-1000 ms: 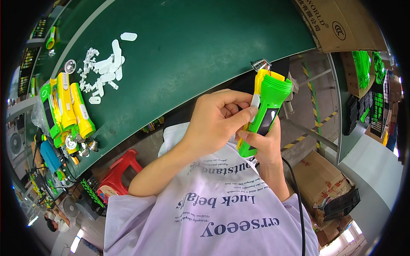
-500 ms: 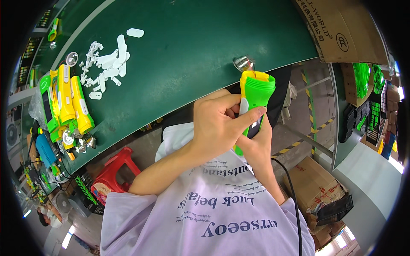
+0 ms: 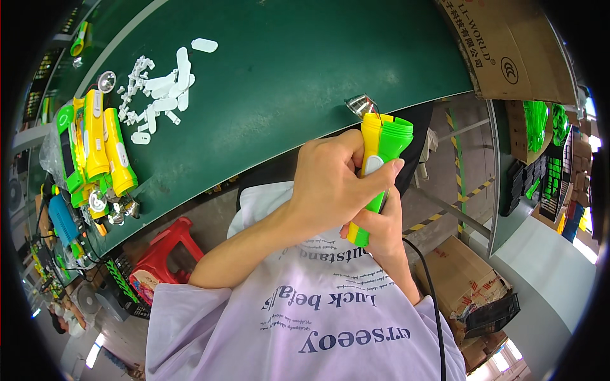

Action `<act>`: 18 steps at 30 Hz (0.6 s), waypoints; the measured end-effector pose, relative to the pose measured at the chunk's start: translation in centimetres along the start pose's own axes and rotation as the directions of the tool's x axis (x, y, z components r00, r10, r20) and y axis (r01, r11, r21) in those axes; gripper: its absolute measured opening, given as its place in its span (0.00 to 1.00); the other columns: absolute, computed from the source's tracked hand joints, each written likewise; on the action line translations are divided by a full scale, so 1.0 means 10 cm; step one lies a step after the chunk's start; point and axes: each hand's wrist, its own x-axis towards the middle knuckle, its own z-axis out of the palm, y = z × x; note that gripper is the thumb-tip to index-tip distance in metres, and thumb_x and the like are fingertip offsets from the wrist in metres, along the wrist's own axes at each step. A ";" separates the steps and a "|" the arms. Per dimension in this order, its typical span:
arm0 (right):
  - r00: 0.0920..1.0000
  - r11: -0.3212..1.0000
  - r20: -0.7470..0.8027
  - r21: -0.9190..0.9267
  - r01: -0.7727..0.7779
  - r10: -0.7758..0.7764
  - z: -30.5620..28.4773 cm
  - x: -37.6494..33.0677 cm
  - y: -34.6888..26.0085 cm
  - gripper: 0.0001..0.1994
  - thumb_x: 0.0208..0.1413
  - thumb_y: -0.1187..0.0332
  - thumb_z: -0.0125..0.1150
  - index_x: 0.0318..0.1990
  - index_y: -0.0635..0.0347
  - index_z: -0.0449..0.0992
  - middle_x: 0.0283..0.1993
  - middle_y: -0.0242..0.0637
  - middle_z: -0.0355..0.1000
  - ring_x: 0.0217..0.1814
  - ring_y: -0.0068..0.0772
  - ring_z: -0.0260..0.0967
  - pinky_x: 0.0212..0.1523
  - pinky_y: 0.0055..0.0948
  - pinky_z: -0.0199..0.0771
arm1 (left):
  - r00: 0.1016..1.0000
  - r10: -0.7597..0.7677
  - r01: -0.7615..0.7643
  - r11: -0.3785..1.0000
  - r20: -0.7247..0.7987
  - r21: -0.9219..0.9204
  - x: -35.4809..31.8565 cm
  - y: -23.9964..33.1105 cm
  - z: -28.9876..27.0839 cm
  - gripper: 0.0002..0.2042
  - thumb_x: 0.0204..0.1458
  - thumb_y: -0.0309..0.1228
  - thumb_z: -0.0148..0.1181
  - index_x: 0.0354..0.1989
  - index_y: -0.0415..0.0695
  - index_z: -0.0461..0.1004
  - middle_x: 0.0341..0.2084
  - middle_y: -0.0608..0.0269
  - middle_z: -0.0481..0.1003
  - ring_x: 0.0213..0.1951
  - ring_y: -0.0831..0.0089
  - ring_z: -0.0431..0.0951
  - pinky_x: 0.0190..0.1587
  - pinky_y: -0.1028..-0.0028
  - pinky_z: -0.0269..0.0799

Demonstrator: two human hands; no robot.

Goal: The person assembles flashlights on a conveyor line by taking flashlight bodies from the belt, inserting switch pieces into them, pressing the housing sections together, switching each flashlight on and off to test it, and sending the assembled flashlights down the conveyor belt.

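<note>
Both hands hold a yellow and green flashlight body (image 3: 390, 138) in front of my shirt, just off the table edge. My left hand (image 3: 327, 181) wraps its left side, with the thumb laid across a white oval switch cover (image 3: 373, 165). Around the lower end my right hand (image 3: 383, 223) is closed, partly behind the left thumb. The two half-shells show a seam gap at the threaded, open top. A silver reflector (image 3: 361, 105) hangs from thin wires beside that opening, over the table's edge. Inner parts of the body are hidden.
On the green table (image 3: 273, 76) lie loose white plastic pieces (image 3: 166, 86). Several yellow and green flashlights (image 3: 95, 143) are grouped at the left edge. A cardboard box (image 3: 502, 54) stands far right, a red stool (image 3: 166, 254) below the table. A black cable (image 3: 433, 295) runs down my right side.
The flashlight body has turned in my hands, showing more of its yellow half, the switch cover and a seam gap. My right hand has shifted slightly around the lower end.
</note>
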 end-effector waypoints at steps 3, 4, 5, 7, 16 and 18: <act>1.000 0.999 0.021 0.036 0.008 -0.008 0.00 -0.01 -0.01 0.19 0.39 0.80 0.58 0.44 0.65 0.67 0.29 0.36 0.71 0.21 0.27 0.70 0.19 0.25 0.71 | 1.000 0.027 -0.026 0.998 -0.015 0.058 -0.01 -0.04 0.01 0.17 0.46 0.43 0.70 0.25 0.41 0.75 0.10 0.65 0.70 0.12 0.74 0.68 0.17 0.74 0.61; 1.000 0.999 0.020 0.035 0.009 -0.009 -0.01 -0.01 0.00 0.19 0.39 0.80 0.58 0.44 0.65 0.67 0.29 0.36 0.71 0.21 0.27 0.70 0.19 0.25 0.71 | 1.000 0.026 -0.025 0.996 -0.006 0.090 -0.01 -0.05 0.01 0.17 0.46 0.44 0.71 0.26 0.41 0.76 0.11 0.65 0.71 0.12 0.75 0.68 0.17 0.75 0.61; 1.000 1.000 0.016 -0.017 0.021 -0.021 -0.03 -0.02 0.02 0.20 0.39 0.79 0.59 0.45 0.64 0.67 0.31 0.35 0.71 0.24 0.26 0.71 0.23 0.25 0.72 | 1.000 0.027 -0.026 0.996 -0.007 0.091 0.00 -0.04 0.01 0.17 0.46 0.44 0.71 0.26 0.41 0.76 0.11 0.65 0.71 0.12 0.75 0.68 0.17 0.75 0.61; 0.999 0.997 0.015 -0.070 0.034 -0.033 -0.04 -0.03 0.04 0.21 0.39 0.78 0.60 0.46 0.64 0.68 0.32 0.34 0.72 0.27 0.26 0.72 0.28 0.25 0.73 | 0.999 0.011 -0.013 0.998 -0.030 -0.063 0.02 0.01 -0.01 0.19 0.45 0.48 0.70 0.27 0.43 0.78 0.11 0.67 0.71 0.12 0.74 0.69 0.18 0.75 0.62; 0.962 0.867 -0.016 -0.438 0.239 -0.273 0.03 -0.04 0.06 0.28 0.37 0.74 0.67 0.52 0.60 0.68 0.39 0.32 0.75 0.41 0.23 0.73 0.46 0.26 0.72 | 0.991 0.093 -0.098 0.994 -0.097 -0.047 0.04 0.00 -0.02 0.15 0.44 0.43 0.70 0.25 0.43 0.79 0.10 0.67 0.71 0.12 0.73 0.69 0.18 0.75 0.63; 0.954 0.833 0.006 -0.484 0.266 -0.301 0.05 -0.04 0.04 0.28 0.38 0.73 0.68 0.52 0.59 0.69 0.40 0.32 0.76 0.42 0.24 0.74 0.46 0.27 0.72 | 0.985 0.133 -0.139 0.989 -0.111 -0.047 0.02 -0.02 -0.02 0.14 0.43 0.43 0.70 0.25 0.43 0.79 0.10 0.66 0.71 0.12 0.73 0.69 0.18 0.75 0.63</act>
